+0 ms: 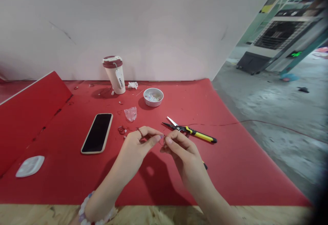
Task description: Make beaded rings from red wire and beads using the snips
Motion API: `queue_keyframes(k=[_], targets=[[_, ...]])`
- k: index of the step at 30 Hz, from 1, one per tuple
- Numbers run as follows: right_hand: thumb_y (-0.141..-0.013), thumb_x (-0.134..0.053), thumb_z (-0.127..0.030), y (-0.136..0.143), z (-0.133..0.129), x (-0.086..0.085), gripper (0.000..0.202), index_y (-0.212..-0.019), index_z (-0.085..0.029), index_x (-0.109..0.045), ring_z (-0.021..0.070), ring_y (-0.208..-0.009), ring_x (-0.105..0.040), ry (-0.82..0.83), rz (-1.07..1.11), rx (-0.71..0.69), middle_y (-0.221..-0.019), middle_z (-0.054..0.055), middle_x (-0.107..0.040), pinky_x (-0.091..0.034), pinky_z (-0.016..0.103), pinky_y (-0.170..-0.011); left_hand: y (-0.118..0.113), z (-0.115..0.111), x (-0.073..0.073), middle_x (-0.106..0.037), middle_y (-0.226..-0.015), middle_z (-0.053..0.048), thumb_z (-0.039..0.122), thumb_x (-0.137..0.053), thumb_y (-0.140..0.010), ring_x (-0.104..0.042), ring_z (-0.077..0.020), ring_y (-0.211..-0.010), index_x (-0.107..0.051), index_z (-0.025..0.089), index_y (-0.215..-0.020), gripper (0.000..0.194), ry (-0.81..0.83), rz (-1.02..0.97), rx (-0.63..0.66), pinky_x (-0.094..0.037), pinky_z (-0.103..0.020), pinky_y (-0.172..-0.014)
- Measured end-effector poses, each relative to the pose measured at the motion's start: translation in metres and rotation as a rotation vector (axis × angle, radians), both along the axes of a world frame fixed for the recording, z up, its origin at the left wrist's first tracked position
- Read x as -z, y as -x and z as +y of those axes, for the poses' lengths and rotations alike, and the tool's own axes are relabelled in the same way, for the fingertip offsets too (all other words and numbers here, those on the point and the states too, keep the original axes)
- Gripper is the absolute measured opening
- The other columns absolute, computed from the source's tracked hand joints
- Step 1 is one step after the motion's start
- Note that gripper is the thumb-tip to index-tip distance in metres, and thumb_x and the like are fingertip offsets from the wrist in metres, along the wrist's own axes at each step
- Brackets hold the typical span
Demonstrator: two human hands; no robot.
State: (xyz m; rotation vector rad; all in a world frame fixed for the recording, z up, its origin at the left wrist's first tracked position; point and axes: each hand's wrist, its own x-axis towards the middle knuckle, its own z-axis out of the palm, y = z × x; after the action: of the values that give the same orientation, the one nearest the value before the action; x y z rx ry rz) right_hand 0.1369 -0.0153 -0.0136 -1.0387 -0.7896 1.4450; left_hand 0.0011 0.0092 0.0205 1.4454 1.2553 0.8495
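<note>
Over the red table top, my left hand point(139, 143) pinches a small purplish bead point(162, 136) between thumb and forefinger. My right hand point(183, 148) meets it almost tip to tip, with thumb and forefinger closed on a thin dark cord point(161, 143). A small loop of that cord shows between the hands; the rest is hidden by the fingers. Just beyond my right hand lies a pair of scissors with yellow-and-black handles point(200, 134), blades spread apart. Part of another dark-tipped tool point(205, 165) pokes out from behind my right wrist.
A white bowl of beads point(153, 103) stands ahead, near a coffee cup point(116, 78) and a small plastic bag point(131, 114). A phone point(97, 133) and a white dish point(30, 166) lie left. A thin red line point(248, 120) crosses the table's right edge. A white partition point(128, 30) rises behind.
</note>
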Motion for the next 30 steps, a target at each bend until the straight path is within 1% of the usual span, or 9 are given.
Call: queue_keyframes(k=[4,11,16,20,26,30], targets=[[-0.069,-0.072,-0.039,0.0015,-0.0010,-0.0016,0.025,-0.062,-0.020,-0.057,0.0124,-0.063,-0.047,0.004,0.016,0.007,-0.063,-0.003,-0.049,-0.041,0.026,-0.066,0.0004,0.0011,0.0012,-0.070,-0.081,-0.001,0.026,-0.056,-0.081,-0.063,-0.0166,-0.079,-0.065,0.019,-0.078,0.011,-0.014,-0.039,0.010,-0.046,-0.027,-0.075],[-0.067,-0.074,-0.036,0.0032,-0.0013,-0.0064,0.024,-0.061,-0.019,-0.058,0.0105,-0.063,-0.047,0.033,0.108,-0.001,-0.063,-0.004,-0.049,-0.043,0.024,-0.066,0.0017,0.0021,0.0006,-0.065,-0.072,0.001,0.025,-0.053,-0.082,-0.058,-0.0140,-0.073,-0.060,0.019,-0.071,0.015,-0.034,-0.062,0.018,-0.043,-0.025,-0.071],[-0.067,-0.074,-0.034,0.0038,-0.0015,-0.0064,0.023,-0.061,-0.019,-0.058,0.0094,-0.061,-0.045,0.051,0.152,-0.009,-0.063,-0.004,-0.048,-0.042,0.023,-0.064,0.0010,0.0010,-0.0021,-0.065,-0.074,0.000,0.026,-0.052,-0.083,-0.057,-0.0131,-0.068,-0.062,0.019,-0.075,0.014,-0.028,-0.087,-0.008,-0.043,-0.024,-0.066],[-0.067,-0.073,-0.034,0.0044,-0.0019,-0.0060,0.023,-0.060,-0.019,-0.057,0.0103,-0.061,-0.045,0.046,0.140,-0.015,-0.061,-0.004,-0.047,-0.042,0.024,-0.065,0.0003,0.0008,-0.0041,-0.067,-0.075,0.000,0.027,-0.051,-0.083,-0.058,-0.0132,-0.067,-0.064,0.019,-0.075,0.017,-0.024,-0.092,0.006,-0.043,-0.024,-0.065],[-0.068,-0.072,-0.034,0.0063,-0.0027,-0.0082,0.022,-0.060,-0.020,-0.058,0.0107,-0.061,-0.046,0.035,0.130,-0.011,-0.062,-0.004,-0.048,-0.042,0.024,-0.064,0.0007,0.0010,-0.0032,-0.065,-0.072,0.001,0.026,-0.051,-0.083,-0.057,-0.0122,-0.066,-0.061,0.019,-0.072,0.017,-0.018,-0.119,0.018,-0.044,-0.023,-0.066],[-0.067,-0.072,-0.035,0.0061,-0.0031,-0.0074,0.023,-0.060,-0.020,-0.057,0.0108,-0.060,-0.046,0.025,0.097,0.014,-0.061,-0.004,-0.047,-0.042,0.024,-0.064,0.0012,-0.0003,-0.0044,-0.064,-0.073,0.001,0.027,-0.051,-0.083,-0.058,-0.0131,-0.070,-0.059,0.018,-0.072,0.017,-0.028,-0.054,0.010,-0.044,-0.024,-0.068]])
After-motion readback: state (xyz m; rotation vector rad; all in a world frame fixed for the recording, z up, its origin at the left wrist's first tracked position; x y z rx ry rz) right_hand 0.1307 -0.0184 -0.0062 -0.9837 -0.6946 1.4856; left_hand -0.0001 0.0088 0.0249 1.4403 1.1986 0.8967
